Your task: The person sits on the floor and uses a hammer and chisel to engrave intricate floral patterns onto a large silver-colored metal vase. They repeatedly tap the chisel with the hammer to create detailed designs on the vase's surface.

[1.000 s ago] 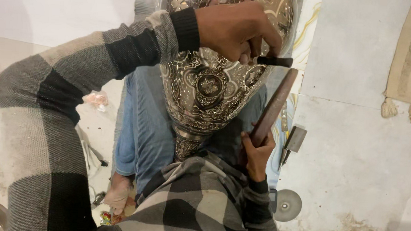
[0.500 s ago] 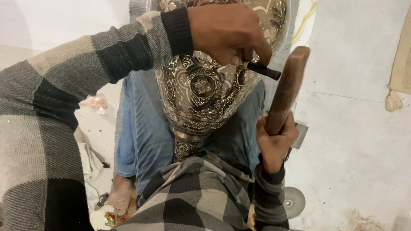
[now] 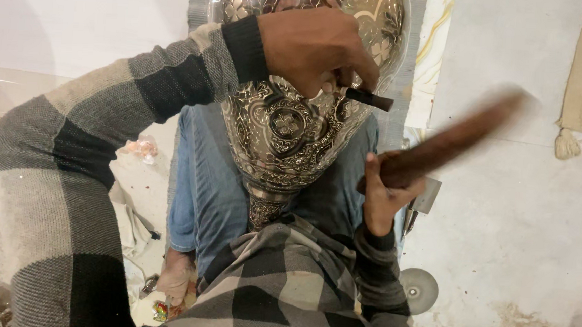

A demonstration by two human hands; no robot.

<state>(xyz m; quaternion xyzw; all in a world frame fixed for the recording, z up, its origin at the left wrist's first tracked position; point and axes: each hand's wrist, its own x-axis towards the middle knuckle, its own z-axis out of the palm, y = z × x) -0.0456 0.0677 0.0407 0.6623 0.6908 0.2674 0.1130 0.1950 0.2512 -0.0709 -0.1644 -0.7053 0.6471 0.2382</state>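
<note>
Right hand (image 3: 383, 196) has swung the wooden stick (image 3: 454, 143) outward, now blurred.

I am wearing a thick knitted sweater checked in big blocks of grey, pale beige and black, with plain black ribbed cuffs closing at both wrists. My left hand (image 3: 315, 47) and right hand (image 3: 380, 196) are showing bare, ungloved. I am wearing faded blue jeans, running toward 12 o'clock.
</note>
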